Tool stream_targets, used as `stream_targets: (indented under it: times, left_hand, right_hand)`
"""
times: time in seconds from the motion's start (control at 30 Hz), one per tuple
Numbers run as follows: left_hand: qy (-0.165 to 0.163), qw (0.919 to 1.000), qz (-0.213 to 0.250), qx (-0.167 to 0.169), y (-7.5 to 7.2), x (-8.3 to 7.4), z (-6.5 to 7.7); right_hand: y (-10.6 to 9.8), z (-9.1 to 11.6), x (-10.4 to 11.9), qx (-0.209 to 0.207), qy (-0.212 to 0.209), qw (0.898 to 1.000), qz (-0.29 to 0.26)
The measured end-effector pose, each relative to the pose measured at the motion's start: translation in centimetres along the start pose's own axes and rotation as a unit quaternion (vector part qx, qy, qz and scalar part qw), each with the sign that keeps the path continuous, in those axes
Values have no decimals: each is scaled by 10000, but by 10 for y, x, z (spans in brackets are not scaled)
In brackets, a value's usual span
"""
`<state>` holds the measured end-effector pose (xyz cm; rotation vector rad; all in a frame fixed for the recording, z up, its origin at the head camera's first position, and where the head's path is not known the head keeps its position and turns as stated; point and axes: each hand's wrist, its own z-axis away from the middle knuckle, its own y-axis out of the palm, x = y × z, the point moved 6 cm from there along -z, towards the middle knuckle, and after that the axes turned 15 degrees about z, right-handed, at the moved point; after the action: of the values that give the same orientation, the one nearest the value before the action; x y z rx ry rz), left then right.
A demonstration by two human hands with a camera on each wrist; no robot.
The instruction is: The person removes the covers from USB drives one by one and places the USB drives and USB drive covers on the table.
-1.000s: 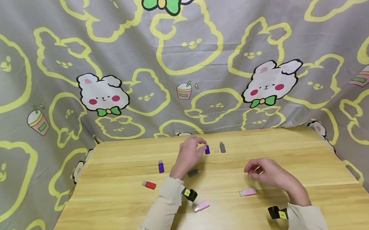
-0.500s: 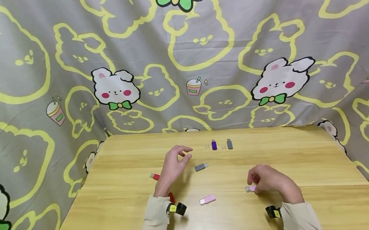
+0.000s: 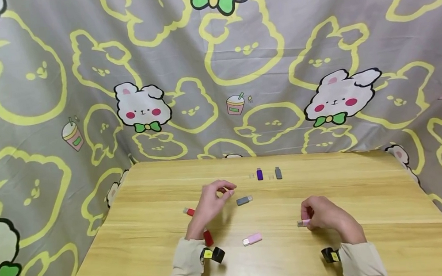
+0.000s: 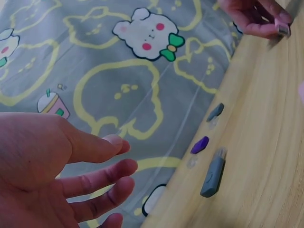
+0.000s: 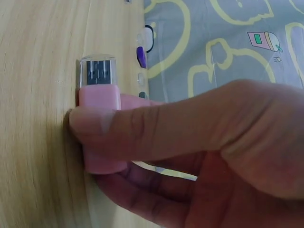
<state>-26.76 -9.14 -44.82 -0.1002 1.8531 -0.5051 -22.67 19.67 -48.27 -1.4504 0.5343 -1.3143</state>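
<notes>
My right hand (image 3: 326, 214) pinches a pink USB stick (image 5: 99, 97) between thumb and fingers. Over its metal plug sits a clear cap, as the right wrist view shows. My left hand (image 3: 211, 201) hovers above the table with loosely bent fingers and holds nothing. Closest to its fingertips lies a grey USB stick (image 3: 245, 200). A red USB stick (image 3: 190, 211) and a second red one (image 3: 208, 237) lie about the left wrist, each partly covered. Another pink USB stick (image 3: 252, 239) lies between the two arms.
At the back of the wooden table (image 3: 349, 179) lie a purple USB stick (image 3: 259, 174) and a grey one (image 3: 278, 173), with a small clear cap (image 3: 271, 177) between them. A patterned curtain (image 3: 189, 136) hangs behind the table.
My left hand has drawn back leftward from the purple USB stick at the back, leaving it lying there. My right hand has come down and taken hold of the right-hand pink USB stick.
</notes>
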Motion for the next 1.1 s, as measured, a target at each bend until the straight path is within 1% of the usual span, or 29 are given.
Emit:
stream_targets:
  times: [0.13,0.27,0.37,0.43,0.5,0.63,0.73,0.87,0.97,1.03,1.1]
  left_hand:
    - [9,9999,-57,82,3,-1,0]
    - [-160,9998,1,93,3,1,0]
    - [-296,9995,33,106,2,3,0]
    - [-336,9993,66,115,1,4,-1]
    - [-341,9993,97,105,1,4,-1]
    - [-273,9989,347,182,5,1,-3]
    - [-229,9973,593,358,10,-3,-3]
    - [-190,9953,793,515,19,-7,-3]
    - [-143,9937,956,563,24,-10,-3]
    - [-93,9916,1140,611,28,-12,-2]
    - [-53,9869,1477,650,31,-13,-2]
  right_hand:
    - [-1,-4,1,-144,-253,9996,5]
    - [-3,-8,5,-272,-450,9980,-353]
    - [-4,-12,7,-210,-438,9961,-736]
    - [-6,-15,10,-220,-466,9952,-836]
    - [-11,-18,14,-336,-510,9943,-868]
    - [-26,-27,29,-808,-679,9908,-846]
    - [-31,-32,39,-1032,-625,9860,-1147]
    - [-30,-38,50,-1207,-563,9796,-1504]
    - [-27,-42,56,-1306,-579,9767,-1604]
    - [-26,-45,60,-1363,-557,9749,-1669]
    - [-25,-47,63,-1405,-572,9730,-1741]
